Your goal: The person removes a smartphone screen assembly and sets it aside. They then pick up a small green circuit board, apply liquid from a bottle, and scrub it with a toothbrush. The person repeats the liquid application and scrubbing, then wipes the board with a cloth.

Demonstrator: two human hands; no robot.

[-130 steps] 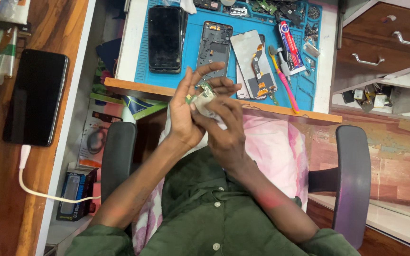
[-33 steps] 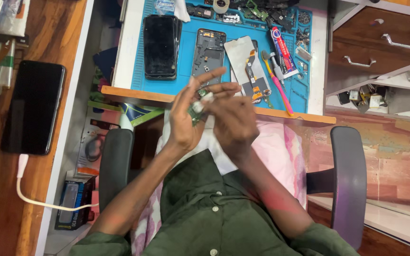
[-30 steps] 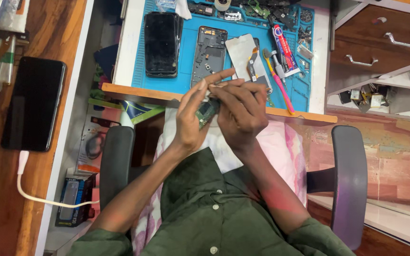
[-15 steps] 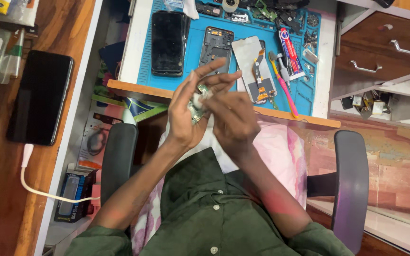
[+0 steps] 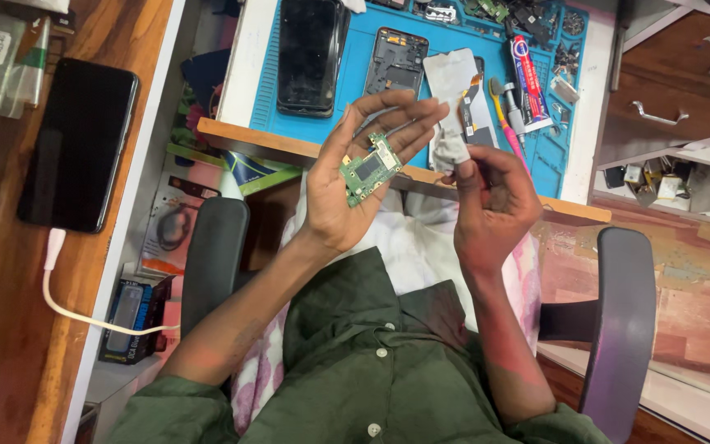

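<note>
The circuit board [image 5: 370, 169] is small and green, roughly rectangular, with a dark square chip in its middle, a pale metal shield toward its one o'clock corner and tiny parts along the edges. It lies tilted across the palm and fingers of the left hand [image 5: 355, 177], whose grip is loose: the hand is opened flat and cupped, the thumb resting at the board's nine o'clock edge, the fingers spread out past it toward two o'clock. The right hand [image 5: 491, 201] sits at three o'clock from the board, a little apart from it, and its grip is closed, thumb and fingertips pinching a small white wad of cloth [image 5: 452, 148] that sticks up at twelve o'clock from the knuckles. Both hands hover above the person's lap, just in front of the table [image 5: 289, 140] edge. On the table, beyond the hands at twelve o'clock, a blue work mat [image 5: 355, 82] carries a dark phone [image 5: 310, 53], an opened phone frame [image 5: 394, 62] and a red-and-white tube [image 5: 526, 78].
</note>
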